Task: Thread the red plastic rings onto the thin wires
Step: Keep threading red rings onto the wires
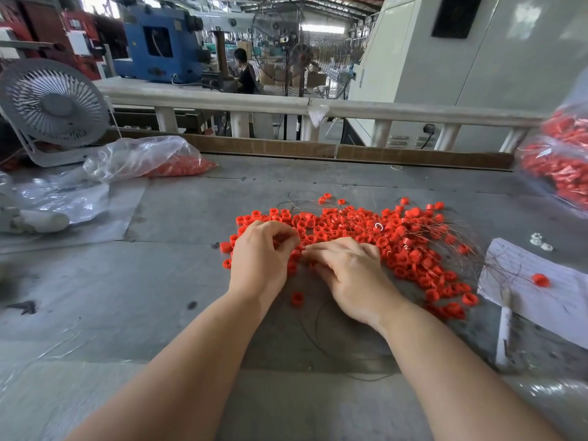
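- On the grey tabletop (178, 281), nearest us, a thin dark wire (313, 338) loops between our two bare forearms.
- A single red ring (297, 299) lies apart from the rest, just below the gap between our wrists.
- Our left hand (261, 253) rests at the near left edge of the heap, fingers curled inward; they appear to pinch something small, though we cannot tell what.
- Our right hand (346, 268) lies palm down over the near edge of the heap, fingers extended leftward until the tips almost meet those of the left hand; whether it holds anything we cannot tell.
- The red plastic rings (366, 230) form a broad loose heap just beyond and to the right of both hands.
- The thin wires (445, 237) lie tangled through and over the heap, fanning out toward its right side.
- A sheet of lined paper (541, 300) sits at the right, carrying one stray ring and some wire ends.
- A clear plastic bag (143, 157) holding more red rings lies at far left; a second bag of rings (563, 160) is at the far right edge.
- A small white fan (54, 106) stands at the far left corner.
- Beyond the white railing (350, 111), we see a large standing fan (300, 55) and a blue machine (159, 43).
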{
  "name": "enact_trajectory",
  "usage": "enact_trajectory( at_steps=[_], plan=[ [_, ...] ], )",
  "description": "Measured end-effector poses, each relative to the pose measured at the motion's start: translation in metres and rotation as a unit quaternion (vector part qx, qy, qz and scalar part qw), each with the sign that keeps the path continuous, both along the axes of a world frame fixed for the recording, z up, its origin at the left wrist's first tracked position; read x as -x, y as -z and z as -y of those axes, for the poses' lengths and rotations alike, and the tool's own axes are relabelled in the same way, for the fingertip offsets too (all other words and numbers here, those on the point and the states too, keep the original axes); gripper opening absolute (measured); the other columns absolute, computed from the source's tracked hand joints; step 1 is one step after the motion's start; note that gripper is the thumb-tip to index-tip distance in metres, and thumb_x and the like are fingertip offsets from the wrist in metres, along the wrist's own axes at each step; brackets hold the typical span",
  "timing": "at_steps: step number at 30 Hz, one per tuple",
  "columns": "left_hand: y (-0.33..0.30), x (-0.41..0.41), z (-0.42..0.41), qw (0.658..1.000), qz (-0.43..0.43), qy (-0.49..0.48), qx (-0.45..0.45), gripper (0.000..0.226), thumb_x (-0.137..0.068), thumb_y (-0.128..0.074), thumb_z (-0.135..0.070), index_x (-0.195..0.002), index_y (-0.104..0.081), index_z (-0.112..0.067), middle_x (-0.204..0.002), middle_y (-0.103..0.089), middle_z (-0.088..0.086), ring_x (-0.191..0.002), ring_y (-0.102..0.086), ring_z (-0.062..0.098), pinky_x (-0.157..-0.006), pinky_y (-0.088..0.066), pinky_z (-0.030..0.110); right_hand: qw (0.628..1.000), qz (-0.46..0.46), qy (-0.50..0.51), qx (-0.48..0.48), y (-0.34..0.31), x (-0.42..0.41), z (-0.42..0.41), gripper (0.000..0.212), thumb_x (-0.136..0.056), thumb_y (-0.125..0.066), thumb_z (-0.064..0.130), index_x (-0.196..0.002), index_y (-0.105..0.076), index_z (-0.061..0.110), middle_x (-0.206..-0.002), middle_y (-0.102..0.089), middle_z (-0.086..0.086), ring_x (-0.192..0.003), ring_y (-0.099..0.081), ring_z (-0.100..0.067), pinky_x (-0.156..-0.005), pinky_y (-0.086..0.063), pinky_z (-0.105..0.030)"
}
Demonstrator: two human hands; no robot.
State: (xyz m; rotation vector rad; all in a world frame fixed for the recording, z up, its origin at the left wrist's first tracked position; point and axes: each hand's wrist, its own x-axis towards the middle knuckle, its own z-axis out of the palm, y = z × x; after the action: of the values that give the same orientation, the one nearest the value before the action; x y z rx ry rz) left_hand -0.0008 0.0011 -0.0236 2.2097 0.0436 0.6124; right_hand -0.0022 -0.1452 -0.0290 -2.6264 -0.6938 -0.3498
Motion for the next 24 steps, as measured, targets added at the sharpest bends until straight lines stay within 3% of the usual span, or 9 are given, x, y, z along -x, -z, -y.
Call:
enact_trajectory(
  at_steps=[3, 6, 11, 14, 17, 21, 24],
  plan=[
    [-0.001, 0.001, 0.001, 1.000, 0.000, 0.011, 0.020, 0.009, -0.084, -0.068, -0.021, -0.092, -0.073, -0.019, -0.093, -0.066, -0.002, -0.084, -0.059, 0.011, -0.075, -0.042, 0.017, 0.999, 0.020, 0.021, -0.028, -0.002, 0.000, 0.002, 0.028, -0.094, -0.052, 0.014, -0.116, -0.066, 0.026, -0.120, -0.061, 0.016, -0.116, -0.043, -0.008, -0.097, -0.019, -0.027],
    [-0.001, 0.001, 0.002, 0.999, 0.003, 0.018, 0.026, 0.013, -0.083, -0.069, -0.020, -0.095, -0.072, -0.017, -0.088, -0.063, -0.003, -0.078, -0.055, 0.008, -0.071, -0.037, 0.013, 0.988, 0.059, 0.067, -0.129, -0.006, 0.002, 0.006, 0.017, -0.083, -0.065, 0.006, -0.095, -0.074, 0.015, -0.096, -0.071, 0.002, -0.098, -0.057, -0.022, -0.094, -0.038, -0.042],
    [-0.002, 0.001, 0.004, 0.997, 0.000, 0.055, 0.050, 0.005, -0.083, -0.069, -0.018, -0.087, -0.070, -0.021, -0.084, -0.065, -0.006, -0.077, -0.057, 0.007, -0.066, -0.039, 0.008, 0.955, 0.003, 0.126, -0.268, -0.010, 0.000, 0.016, 0.021, -0.080, -0.066, -0.002, -0.083, -0.067, 0.019, -0.072, -0.062, 0.011, -0.071, -0.058, -0.005, -0.075, -0.050, -0.030],
    [-0.002, 0.003, 0.007, 0.987, -0.014, 0.105, 0.122, 0.013, -0.082, -0.070, -0.016, -0.076, -0.066, -0.026, -0.075, -0.066, -0.007, -0.067, -0.059, 0.006, -0.066, -0.048, 0.015, 0.941, -0.001, 0.126, -0.315, -0.012, 0.000, 0.017, 0.023, -0.081, -0.065, -0.003, -0.089, -0.070, 0.018, -0.072, -0.063, 0.014, -0.068, -0.059, 0.000, -0.072, -0.054, -0.028],
    [-0.004, 0.005, 0.008, 0.958, -0.058, 0.157, 0.233, 0.013, -0.082, -0.070, -0.016, -0.076, -0.068, -0.027, -0.066, -0.068, -0.010, -0.058, -0.060, 0.000, -0.063, -0.053, 0.016, 0.940, 0.004, 0.107, -0.323, -0.012, 0.001, 0.015, 0.019, -0.080, -0.067, -0.001, -0.086, -0.072, 0.017, -0.073, -0.064, 0.016, -0.069, -0.060, -0.001, -0.071, -0.053, -0.027],
    [-0.004, 0.004, 0.008, 0.916, -0.086, 0.207, 0.333, 0.003, -0.081, -0.069, -0.019, -0.083, -0.071, -0.020, -0.075, -0.072, -0.008, -0.066, -0.064, 0.005, -0.070, -0.055, 0.023, 0.946, 0.011, 0.087, -0.313, -0.013, 0.001, 0.014, 0.018, -0.080, -0.067, -0.002, -0.083, -0.072, 0.015, -0.076, -0.063, 0.016, -0.072, -0.059, -0.002, -0.072, -0.051, -0.025],
    [-0.006, 0.003, 0.009, 0.886, -0.079, 0.219, 0.401, 0.007, -0.075, -0.068, -0.020, -0.080, -0.072, -0.017, -0.079, -0.073, -0.005, -0.072, -0.065, 0.007, -0.070, -0.053, 0.018, 0.953, 0.024, 0.085, -0.290, -0.012, 0.002, 0.014, 0.018, -0.080, -0.067, -0.003, -0.083, -0.073, 0.013, -0.076, -0.062, 0.018, -0.075, -0.059, 0.005, -0.074, -0.045, -0.010]
  ],
)
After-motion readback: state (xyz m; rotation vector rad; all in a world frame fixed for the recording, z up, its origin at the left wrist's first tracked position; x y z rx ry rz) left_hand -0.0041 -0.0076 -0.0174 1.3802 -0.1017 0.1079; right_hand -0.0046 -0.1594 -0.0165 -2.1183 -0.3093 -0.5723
